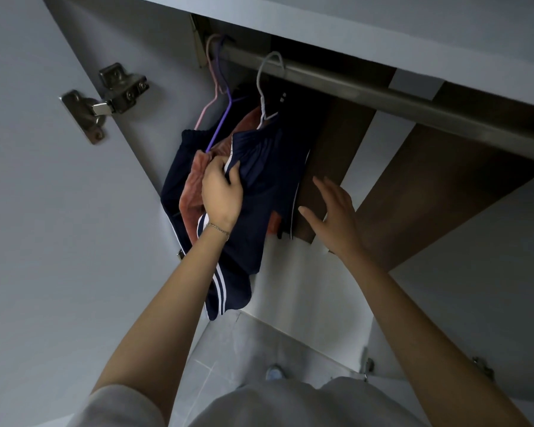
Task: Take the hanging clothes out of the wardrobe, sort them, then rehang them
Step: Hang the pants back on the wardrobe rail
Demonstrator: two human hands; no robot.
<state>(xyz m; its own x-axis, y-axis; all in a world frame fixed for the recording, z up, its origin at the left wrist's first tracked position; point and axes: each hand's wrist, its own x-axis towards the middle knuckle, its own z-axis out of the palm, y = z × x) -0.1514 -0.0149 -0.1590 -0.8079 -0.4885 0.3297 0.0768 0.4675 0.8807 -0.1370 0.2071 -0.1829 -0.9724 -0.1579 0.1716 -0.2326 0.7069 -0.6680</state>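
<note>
Three hangers hook on the metal rail (367,87) inside the wardrobe: a pink hanger (211,87), a purple hanger (225,109) and a white hanger (264,84). Navy shorts with white stripes (259,180) hang from the white hanger, with an orange-pink garment (195,183) and another navy garment (173,180) behind them. My left hand (221,192) pinches the navy shorts' waistband near the purple hanger's end. My right hand (333,211) hovers open to the right of the clothes, holding nothing.
The open grey wardrobe door (59,211) with a metal hinge (105,100) stands at the left. Brown inner panels (438,186) lie to the right. A shelf (383,23) sits above the rail. Grey floor tiles (235,352) show below.
</note>
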